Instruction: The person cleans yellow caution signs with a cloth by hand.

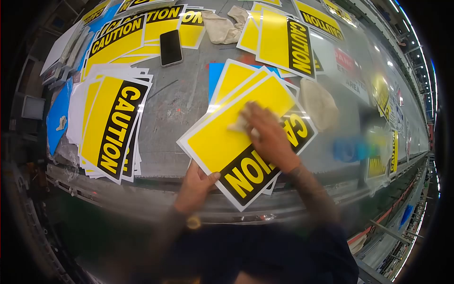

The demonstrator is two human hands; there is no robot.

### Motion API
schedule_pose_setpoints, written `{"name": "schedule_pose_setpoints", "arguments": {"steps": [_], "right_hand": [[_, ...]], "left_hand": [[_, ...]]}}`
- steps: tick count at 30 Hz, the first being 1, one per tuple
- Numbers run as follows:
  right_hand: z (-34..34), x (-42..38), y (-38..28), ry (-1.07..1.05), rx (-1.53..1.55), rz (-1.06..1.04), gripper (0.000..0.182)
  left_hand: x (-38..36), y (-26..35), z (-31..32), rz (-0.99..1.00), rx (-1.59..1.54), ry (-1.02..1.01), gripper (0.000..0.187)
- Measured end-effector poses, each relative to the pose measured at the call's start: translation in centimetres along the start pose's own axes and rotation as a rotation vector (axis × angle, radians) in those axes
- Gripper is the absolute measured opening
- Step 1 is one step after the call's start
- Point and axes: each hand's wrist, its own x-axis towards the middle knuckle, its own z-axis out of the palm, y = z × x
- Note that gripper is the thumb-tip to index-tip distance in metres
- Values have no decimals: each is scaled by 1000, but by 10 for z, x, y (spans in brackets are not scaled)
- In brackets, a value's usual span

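A yellow and black caution sign (227, 132) lies tilted over other signs at the table's front edge. My left hand (195, 185) grips its near edge, thumb on top and fingers underneath. On the yellow face, my right hand (268, 135) presses down a whitish cloth (239, 124), mostly hidden under the fingers. That hand is slightly blurred and covers part of the lettering. Beneath the held sign, more yellow signs (231, 78) and a blue sheet (216, 81) stick out at the back.
To the left is a stack of caution signs (111, 128). Further back lie a black phone (170, 48), a crumpled cloth (222, 27) and more caution signs (283, 40). Another cloth (319, 104) lies right of the held sign, near a blurred blue bottle-like object (347, 149).
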Motion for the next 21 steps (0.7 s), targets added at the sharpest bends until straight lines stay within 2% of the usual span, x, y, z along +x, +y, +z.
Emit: {"name": "schedule_pose_setpoints", "arguments": {"steps": [3,5,7,9,12,13,15,17,18,21], "right_hand": [[4,10,29,177,-159,167,50],[24,2,14,36,30,71,52],[43,-13,-42,-151,311,-129,59],[30,-9,-76,-280,400,-375,63],[42,5,-53,-249,339,-321,63],[43,12,-50,-177,296,-222,61],[48,26,-50,-111,270,-158,61],[53,24,-56,-190,347,-311,62],[51,22,-60,-201,366,-379,62],[43,30,-15,-177,220,-114,57]], "left_hand": [[1,-3,-4,-40,46,36,66],[4,-2,-5,-61,46,46,67],[4,-2,-7,-67,40,37,66],[1,-10,-18,-153,84,115,65],[1,2,1,-73,26,86,64],[3,1,0,-48,43,64,64],[4,-3,-3,-29,57,62,63],[3,-2,1,-37,45,101,63],[2,2,-2,-116,84,90,63],[-3,1,7,-20,-45,79,63]]}}
